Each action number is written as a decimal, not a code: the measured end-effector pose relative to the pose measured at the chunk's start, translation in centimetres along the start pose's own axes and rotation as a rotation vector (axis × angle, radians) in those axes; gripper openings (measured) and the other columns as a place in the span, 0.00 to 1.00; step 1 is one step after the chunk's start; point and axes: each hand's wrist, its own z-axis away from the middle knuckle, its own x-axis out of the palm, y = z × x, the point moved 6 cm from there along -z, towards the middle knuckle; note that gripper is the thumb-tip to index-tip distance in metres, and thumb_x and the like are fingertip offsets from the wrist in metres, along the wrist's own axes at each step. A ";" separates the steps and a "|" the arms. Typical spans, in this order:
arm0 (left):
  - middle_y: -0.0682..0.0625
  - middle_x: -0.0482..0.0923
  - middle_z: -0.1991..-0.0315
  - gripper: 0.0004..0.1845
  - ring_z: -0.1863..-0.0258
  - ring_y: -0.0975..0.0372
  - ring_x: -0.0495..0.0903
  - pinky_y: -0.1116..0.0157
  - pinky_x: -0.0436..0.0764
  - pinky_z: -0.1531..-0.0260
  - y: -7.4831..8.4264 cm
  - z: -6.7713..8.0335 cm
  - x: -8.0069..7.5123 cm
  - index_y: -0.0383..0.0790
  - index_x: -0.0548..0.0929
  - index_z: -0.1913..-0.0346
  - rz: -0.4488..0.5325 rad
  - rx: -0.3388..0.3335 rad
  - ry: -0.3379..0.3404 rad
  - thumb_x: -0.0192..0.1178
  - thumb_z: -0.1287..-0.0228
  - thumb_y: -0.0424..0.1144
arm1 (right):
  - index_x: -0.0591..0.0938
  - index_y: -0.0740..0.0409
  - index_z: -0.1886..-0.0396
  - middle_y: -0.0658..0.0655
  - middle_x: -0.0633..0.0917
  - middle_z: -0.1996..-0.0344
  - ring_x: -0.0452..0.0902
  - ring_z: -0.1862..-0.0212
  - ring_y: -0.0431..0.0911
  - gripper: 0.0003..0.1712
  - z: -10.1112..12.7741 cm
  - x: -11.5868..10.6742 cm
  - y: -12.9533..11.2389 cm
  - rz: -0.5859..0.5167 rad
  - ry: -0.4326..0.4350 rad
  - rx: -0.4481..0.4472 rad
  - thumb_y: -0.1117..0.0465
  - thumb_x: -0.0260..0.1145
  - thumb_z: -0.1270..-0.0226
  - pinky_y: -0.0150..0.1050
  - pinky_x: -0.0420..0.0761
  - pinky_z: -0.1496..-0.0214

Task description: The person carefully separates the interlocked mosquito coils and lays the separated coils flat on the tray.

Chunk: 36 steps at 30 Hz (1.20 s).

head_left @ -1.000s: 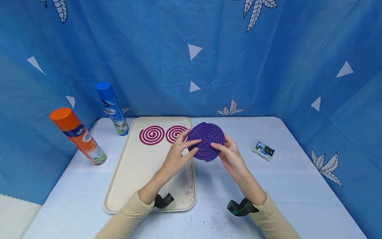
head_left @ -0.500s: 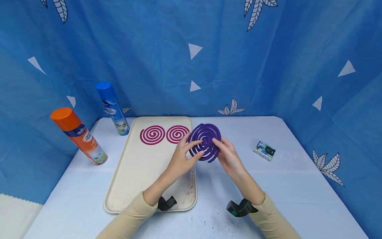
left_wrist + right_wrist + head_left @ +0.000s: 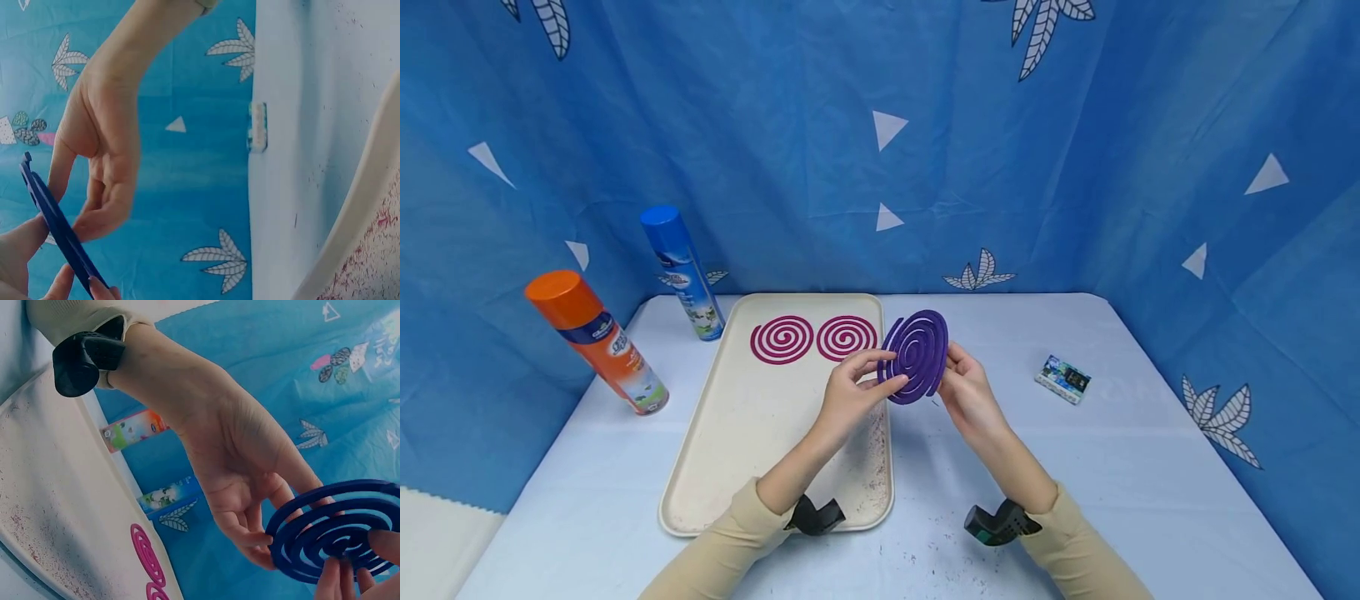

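A purple mosquito coil (image 3: 917,354) is held up near the right edge of the tray, with gaps showing between its rings; I cannot tell whether it is one coil or two nested ones. My left hand (image 3: 844,400) pinches its left side between thumb and fingers. At the coil's right edge, my right hand (image 3: 970,396) grips it, with fingers partly hidden behind. In the left wrist view the coil (image 3: 59,225) appears nearly edge-on. The right wrist view shows its open rings (image 3: 294,531). Two magenta coils (image 3: 782,339) lie flat on the tray.
The beige tray (image 3: 730,467) lies left of centre. Left of it stand an orange spray can (image 3: 602,346) and a blue spray can (image 3: 683,275). A small box (image 3: 1063,379) sits at the right. Blue curtains (image 3: 820,167) enclose the table.
The purple coil has gone from closely packed to gapped rings and has turned more edge-on. My right thumb has moved off its front face; the hands have come slightly closer together.
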 end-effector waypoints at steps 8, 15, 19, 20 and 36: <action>0.45 0.78 0.46 0.18 0.46 0.55 0.78 0.65 0.82 0.49 0.0 0.2 -0.5 0.37 0.82 0.51 -0.002 -0.008 0.038 0.69 0.46 0.34 | 0.75 0.38 0.48 0.39 0.82 0.55 0.77 0.53 0.33 0.13 0.0 1.2 1.5 -0.078 -0.257 0.146 0.52 0.45 0.22 0.36 0.78 0.44; 0.43 0.82 0.51 0.15 0.53 0.62 0.80 0.72 0.83 0.56 0.1 -0.2 -1.4 0.34 0.82 0.53 0.032 -0.004 0.099 0.68 0.45 0.31 | 0.80 0.37 0.54 0.42 0.84 0.56 0.79 0.53 0.37 0.14 0.3 1.4 1.9 -0.227 -0.262 0.206 0.49 0.48 0.24 0.33 0.80 0.47; 0.40 0.82 0.53 0.15 0.58 0.67 0.82 0.71 0.85 0.59 0.2 -0.3 -1.7 0.31 0.81 0.53 0.126 -0.045 0.095 0.66 0.44 0.29 | 0.80 0.42 0.52 0.45 0.83 0.56 0.77 0.52 0.38 0.16 0.4 1.4 2.1 -0.306 -0.265 0.245 0.54 0.44 0.22 0.32 0.78 0.45; 0.40 0.82 0.53 0.15 0.59 0.67 0.82 0.71 0.85 0.59 0.3 -0.4 -1.8 0.30 0.81 0.52 0.139 -0.050 0.097 0.66 0.44 0.29 | 0.79 0.43 0.52 0.45 0.84 0.57 0.77 0.53 0.38 0.16 0.4 1.3 2.1 -0.311 -0.265 0.252 0.56 0.43 0.22 0.31 0.77 0.46; 0.57 0.83 0.69 0.17 0.68 0.69 0.82 0.73 0.85 0.61 1.6 -1.5 -5.1 0.29 0.78 0.48 0.285 0.013 0.196 0.63 0.42 0.26 | 0.69 0.56 0.44 0.46 0.85 0.69 0.80 0.68 0.36 0.15 -1.2 -2.4 -0.4 -0.157 0.110 0.134 0.68 0.53 0.29 0.23 0.80 0.63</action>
